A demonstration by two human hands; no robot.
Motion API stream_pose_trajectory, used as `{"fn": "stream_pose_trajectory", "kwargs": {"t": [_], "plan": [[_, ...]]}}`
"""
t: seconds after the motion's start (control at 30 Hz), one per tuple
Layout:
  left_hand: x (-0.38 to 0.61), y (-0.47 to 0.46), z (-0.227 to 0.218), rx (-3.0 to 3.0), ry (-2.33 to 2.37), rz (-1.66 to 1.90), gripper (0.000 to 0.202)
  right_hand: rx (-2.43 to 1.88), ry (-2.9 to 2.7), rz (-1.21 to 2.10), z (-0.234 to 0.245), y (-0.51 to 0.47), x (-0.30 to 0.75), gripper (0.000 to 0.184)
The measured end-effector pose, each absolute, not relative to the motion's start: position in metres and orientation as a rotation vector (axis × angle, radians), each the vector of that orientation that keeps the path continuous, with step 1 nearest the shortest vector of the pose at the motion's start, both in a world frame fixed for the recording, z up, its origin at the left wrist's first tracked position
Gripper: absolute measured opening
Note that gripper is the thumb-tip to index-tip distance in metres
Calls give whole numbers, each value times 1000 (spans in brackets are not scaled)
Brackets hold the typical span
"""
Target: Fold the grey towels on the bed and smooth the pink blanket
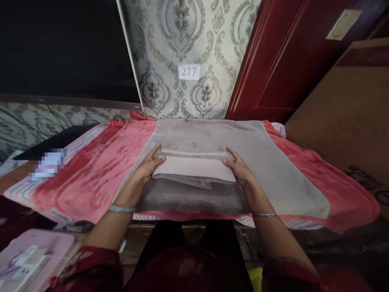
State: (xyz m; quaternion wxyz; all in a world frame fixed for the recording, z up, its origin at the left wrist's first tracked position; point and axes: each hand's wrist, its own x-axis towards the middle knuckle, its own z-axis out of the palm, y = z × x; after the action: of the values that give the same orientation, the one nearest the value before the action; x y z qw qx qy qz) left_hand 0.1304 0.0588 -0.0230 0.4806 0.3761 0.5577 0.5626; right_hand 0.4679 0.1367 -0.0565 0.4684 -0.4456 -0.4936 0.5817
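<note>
A folded pale grey-pink cloth [194,168] lies on a larger grey cloth [273,162] spread over a pink blanket [100,170] on a table. My left hand [148,166] rests against the left side of the folded cloth, fingers laid along its edge. My right hand [238,167] presses on its right side, fingers curved over the edge. Both wrists wear thin bangles, and my sleeves are red.
A patterned wall with a paper label "277" [189,72] stands behind the table. A dark red door [288,61] is at the right, a cardboard box [349,113] beside it. A dark screen [60,48] is at the upper left, a pink case [30,259] at the lower left.
</note>
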Motion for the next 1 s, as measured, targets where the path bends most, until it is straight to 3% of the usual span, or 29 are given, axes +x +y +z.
{"fn": "stream_pose_trajectory", "kwargs": {"t": [0.13, 0.27, 0.37, 0.43, 0.63, 0.83, 1.0], "plan": [[130, 30, -43, 904, 1353, 1357, 89, -1178, -1242, 1362, -74, 110, 474, 81], [134, -2, -51, 986, 1406, 1457, 84, -1165, -1357, 1136, -88, 80, 476, 66], [141, -25, -49, 1195, 1456, 1466, 76, -1105, -1530, 947, -91, 55, 481, 66], [147, -33, -50, 1378, 1506, 1433, 67, -1094, -1651, 842, -92, 41, 483, 67], [157, -33, -59, 1517, 1598, 1477, 33, -1086, -1672, 721, -100, 29, 481, 44], [159, -34, -66, 1516, 1645, 1510, 38, -1120, -1722, 622, -106, 33, 480, 55], [151, -33, -78, 1777, 1685, 1441, 37, -1104, -1713, 511, -112, 35, 481, 49]]}}
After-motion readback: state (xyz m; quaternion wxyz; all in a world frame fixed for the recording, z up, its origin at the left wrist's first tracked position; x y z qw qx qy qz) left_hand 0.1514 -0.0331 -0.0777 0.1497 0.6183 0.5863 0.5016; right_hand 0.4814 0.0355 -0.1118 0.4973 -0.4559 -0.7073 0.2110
